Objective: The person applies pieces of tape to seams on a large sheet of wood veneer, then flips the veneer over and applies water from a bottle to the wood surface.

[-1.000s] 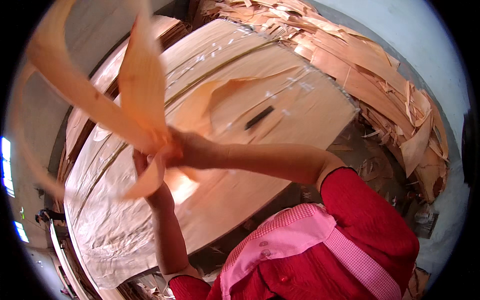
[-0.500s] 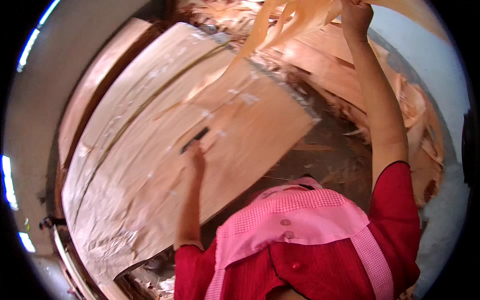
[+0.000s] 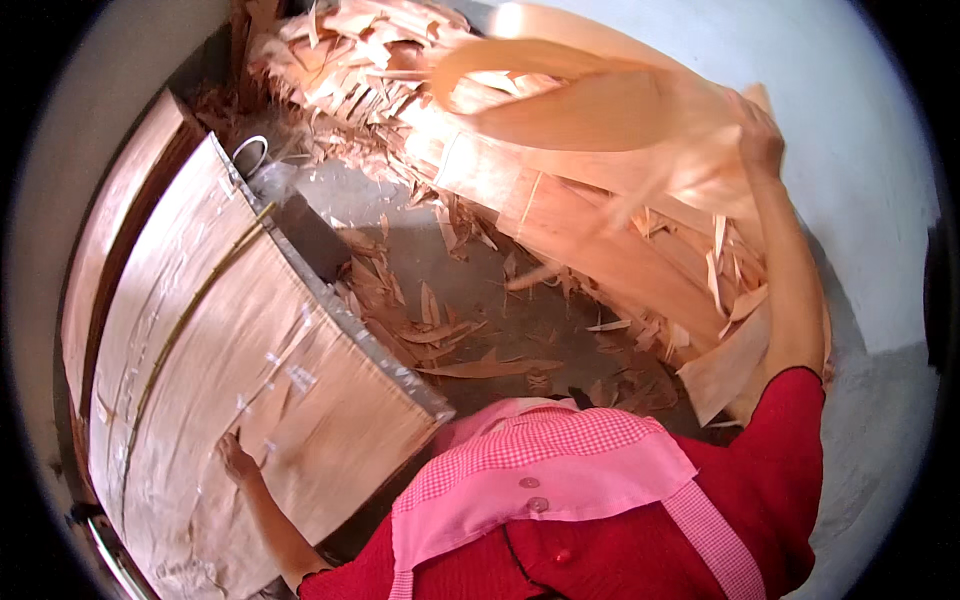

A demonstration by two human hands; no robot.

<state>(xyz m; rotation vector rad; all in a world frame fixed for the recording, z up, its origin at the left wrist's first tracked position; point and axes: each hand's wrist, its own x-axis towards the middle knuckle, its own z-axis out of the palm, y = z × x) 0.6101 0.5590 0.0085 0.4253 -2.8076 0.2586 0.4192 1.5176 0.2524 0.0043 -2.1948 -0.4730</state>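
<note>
My right hand [image 3: 760, 140] is raised at the right, closed on loose, curling strips of thin orange-tan veneer [image 3: 590, 100] that hang over a heap of scrap. The strips are blurred, and part of my fingers is hidden by them. My left hand [image 3: 238, 458] is low at the left on the pale wood sheet stack [image 3: 320, 430], its fingers curled around something small and dark that I cannot make out. A thin stick [image 3: 195, 300] lies lengthwise across the top sheet, which has creases and white patches.
A heap of veneer scraps [image 3: 560, 230] runs along the right wall [image 3: 870, 200]. Scattered shavings lie on the grey floor [image 3: 440, 270] between heap and stack. A second wood stack [image 3: 125, 200] stands at the far left, and a white loop [image 3: 255, 150] is by the stack's far corner.
My hands have separated: the right carried the strips rightward over the heap; the left went down to the dark piece on the sheet. The view has turned right, showing more floor.
</note>
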